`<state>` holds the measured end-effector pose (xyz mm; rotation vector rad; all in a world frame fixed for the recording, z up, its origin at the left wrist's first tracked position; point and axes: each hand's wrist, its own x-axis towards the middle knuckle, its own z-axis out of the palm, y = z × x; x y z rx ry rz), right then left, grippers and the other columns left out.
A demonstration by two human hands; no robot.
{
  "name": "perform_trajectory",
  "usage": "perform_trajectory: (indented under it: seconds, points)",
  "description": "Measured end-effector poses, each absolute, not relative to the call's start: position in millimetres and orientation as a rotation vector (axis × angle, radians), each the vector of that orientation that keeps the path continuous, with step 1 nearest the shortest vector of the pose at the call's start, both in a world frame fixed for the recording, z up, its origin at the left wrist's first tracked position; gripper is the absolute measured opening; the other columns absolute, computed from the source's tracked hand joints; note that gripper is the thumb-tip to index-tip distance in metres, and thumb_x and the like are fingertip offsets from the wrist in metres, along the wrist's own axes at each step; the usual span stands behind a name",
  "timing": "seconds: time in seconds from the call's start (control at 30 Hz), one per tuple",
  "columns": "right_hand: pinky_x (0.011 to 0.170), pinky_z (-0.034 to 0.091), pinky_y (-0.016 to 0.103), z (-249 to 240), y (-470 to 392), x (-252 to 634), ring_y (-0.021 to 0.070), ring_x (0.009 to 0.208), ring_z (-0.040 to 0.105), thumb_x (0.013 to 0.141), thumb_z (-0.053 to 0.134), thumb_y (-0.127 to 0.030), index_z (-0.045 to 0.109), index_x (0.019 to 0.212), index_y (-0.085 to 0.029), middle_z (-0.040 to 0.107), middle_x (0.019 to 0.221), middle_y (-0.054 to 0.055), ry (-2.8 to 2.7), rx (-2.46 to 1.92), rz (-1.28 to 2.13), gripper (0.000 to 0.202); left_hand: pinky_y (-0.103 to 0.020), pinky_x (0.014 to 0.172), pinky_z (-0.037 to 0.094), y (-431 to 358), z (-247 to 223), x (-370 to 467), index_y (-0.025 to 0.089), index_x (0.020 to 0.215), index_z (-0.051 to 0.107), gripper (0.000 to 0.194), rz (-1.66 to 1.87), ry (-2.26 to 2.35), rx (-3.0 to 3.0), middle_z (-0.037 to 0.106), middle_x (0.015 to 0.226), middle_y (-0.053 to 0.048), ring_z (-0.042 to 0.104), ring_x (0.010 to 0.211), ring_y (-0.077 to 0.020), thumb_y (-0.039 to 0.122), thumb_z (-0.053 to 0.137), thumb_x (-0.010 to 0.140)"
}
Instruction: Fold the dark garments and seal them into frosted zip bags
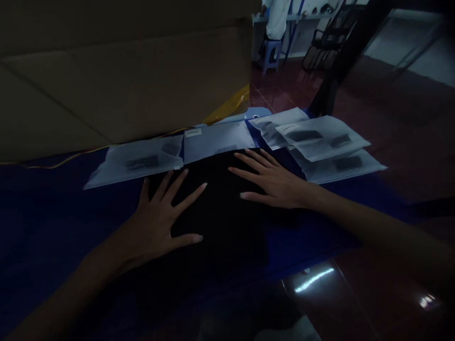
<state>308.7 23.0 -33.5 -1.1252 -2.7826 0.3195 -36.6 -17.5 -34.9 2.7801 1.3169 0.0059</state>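
Note:
A piece of black cloth (220, 203) lies spread on the blue-covered table (53, 227); its exact kind is too dark to make out. My left hand (159, 213) rests on its left part, fingers spread wide. On the upper right of the cloth lies my right hand (270, 182), also flat with its fingers apart. Just beyond the left fingertips is a frosted plastic bag (142, 158). Another white bag with a label (216, 139) sits past the cloth's far edge. Several frosted bags (323, 137) overlap beyond my right hand.
A large cardboard box (124, 80) stands along the table's far side, with yellow tape (229, 106) at its lower corner. A thin yellow-red cord (71, 156) runs along its base. Farther back, a person (277, 21) is by a blue stool (272, 52), near a black chair (330, 33).

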Motion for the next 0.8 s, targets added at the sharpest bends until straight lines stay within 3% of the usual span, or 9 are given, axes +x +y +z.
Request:
perform_trajectory:
  seconds: [0.13,0.2,0.27,0.37,0.43,0.53,0.63,0.7,0.8]
  points:
    - [0.131,0.012,0.067,-31.8,29.2,315.5,0.0399,0.166,0.008,0.106,0.038,-0.072,0.029,0.169,-0.024,0.014,0.179,0.015,-2.78,-1.069,0.344,0.08,-0.088,0.116,0.016,-16.5,-28.0,-33.3,0.042,0.171,0.012,0.097,0.055,1.185,2.89,-0.002,0.18,-0.016,0.016,0.16,-0.0559,0.078,0.059,0.094]
    - [0.13,0.02,0.065,-27.8,31.3,317.2,0.0394,0.164,0.019,0.107,0.042,-0.068,0.037,0.167,-0.022,0.025,0.176,0.018,-2.746,-0.988,0.343,0.076,-0.081,0.119,0.024,-18.3,-19.4,-30.7,0.036,0.17,0.024,0.087,0.148,1.033,2.933,0.015,0.178,-0.018,0.026,0.158,-0.0518,0.066,0.062,0.098]
    - [0.124,0.034,0.058,-21.9,32.6,318.1,0.0366,0.153,0.04,0.105,0.05,-0.064,0.05,0.159,-0.019,0.046,0.164,0.019,-2.693,-0.876,0.368,0.07,-0.062,0.117,0.043,-22.4,-8.9,-28.0,0.031,0.16,0.045,0.067,0.234,0.859,2.911,0.041,0.165,-0.016,0.044,0.148,-0.0419,0.053,0.065,0.1]
    - [0.108,0.045,0.049,-12.3,32.8,319.2,0.0308,0.125,0.061,0.097,0.064,-0.065,0.067,0.133,-0.019,0.067,0.134,0.014,-2.636,-0.7,0.501,0.059,-0.042,0.098,0.055,-30.8,5.4,-23.6,0.025,0.124,0.067,0.039,0.208,0.649,2.792,0.066,0.129,-0.01,0.065,0.113,-0.0268,0.05,0.073,0.095]
    - [0.102,0.045,0.047,-7.7,31.8,319.5,0.0286,0.113,0.062,0.09,0.073,-0.066,0.07,0.121,-0.02,0.069,0.124,0.011,-2.655,-0.619,0.635,0.056,-0.043,0.1,0.054,-35.7,11.9,-20.3,0.024,0.107,0.069,0.041,0.111,0.612,2.7,0.069,0.115,-0.005,0.066,0.1,-0.0237,0.057,0.082,0.086]
    - [0.099,0.041,0.047,-5.4,29.9,318.6,0.0252,0.102,0.061,0.082,0.081,-0.066,0.07,0.105,-0.021,0.068,0.112,0.006,-2.719,-0.573,0.812,0.051,-0.045,0.108,0.051,-40.3,16.0,-15.3,0.025,0.097,0.068,0.052,-0.007,0.624,2.597,0.07,0.111,-0.003,0.065,0.101,-0.0248,0.065,0.09,0.071]
    - [0.094,0.04,0.044,-6.5,28.9,316.3,0.0209,0.09,0.059,0.078,0.084,-0.065,0.066,0.089,-0.021,0.066,0.097,0.002,-2.74,-0.511,0.965,0.049,-0.045,0.11,0.049,-43.1,16.0,-12.2,0.027,0.094,0.069,0.043,-0.049,0.648,2.564,0.069,0.113,-0.003,0.064,0.103,-0.025,0.056,0.092,0.072]
    - [0.093,0.039,0.044,-6.8,28.1,314.7,0.0211,0.091,0.058,0.073,0.087,-0.066,0.066,0.092,-0.022,0.066,0.099,0.002,-2.772,-0.477,1.036,0.052,-0.045,0.112,0.047,-44.4,15.7,-11.5,0.027,0.092,0.07,0.03,-0.049,0.681,2.558,0.068,0.115,-0.003,0.063,0.106,-0.0248,0.042,0.091,0.076]
    - [0.1,0.037,0.05,-5.6,24.3,312.2,0.0256,0.102,0.058,0.066,0.092,-0.065,0.067,0.113,-0.024,0.064,0.117,0.005,-2.842,-0.49,1.016,0.067,-0.041,0.11,0.048,-44.0,16.1,-12.3,0.028,0.089,0.069,0.014,-0.03,0.67,2.526,0.067,0.115,-0.002,0.061,0.107,-0.0235,0.025,0.082,0.082]
